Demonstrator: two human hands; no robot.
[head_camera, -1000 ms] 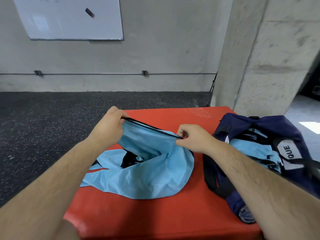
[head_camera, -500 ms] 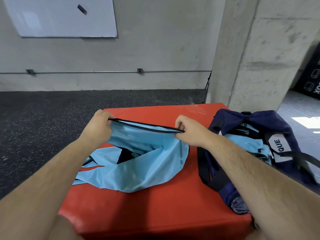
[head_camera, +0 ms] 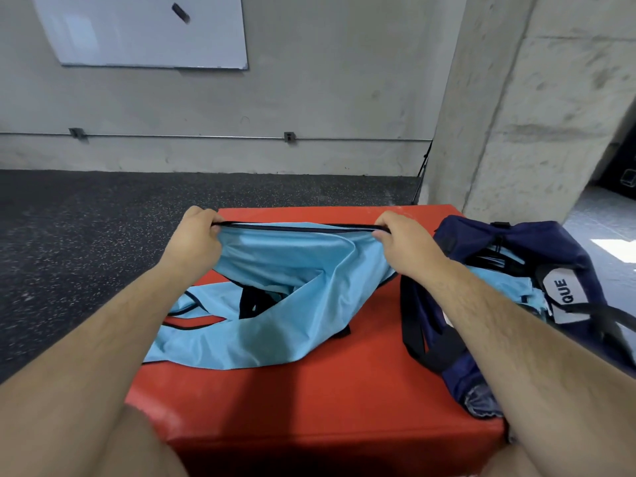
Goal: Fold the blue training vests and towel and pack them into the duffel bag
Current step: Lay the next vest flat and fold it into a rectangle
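Observation:
A light blue training vest [head_camera: 275,304] with black trim lies crumpled on the red padded box [head_camera: 309,390]. My left hand [head_camera: 194,239] and my right hand [head_camera: 402,241] each pinch its black-trimmed hem, which stretches taut between them and is lifted above the box. The rest of the vest drapes down toward me. At the right stands the navy duffel bag [head_camera: 481,242], open, with light blue fabric [head_camera: 506,290] lying inside it. No towel is in view.
The red box stands on a dark speckled floor [head_camera: 86,235]. A concrete pillar [head_camera: 516,115] rises just behind the bag. A grey wall with a whiteboard [head_camera: 144,29] lies beyond. The bag's black strap [head_camera: 413,325] hangs onto the box.
My hands have moved apart and away from me, pulling the vest's hem straight and taut. The bag has not moved.

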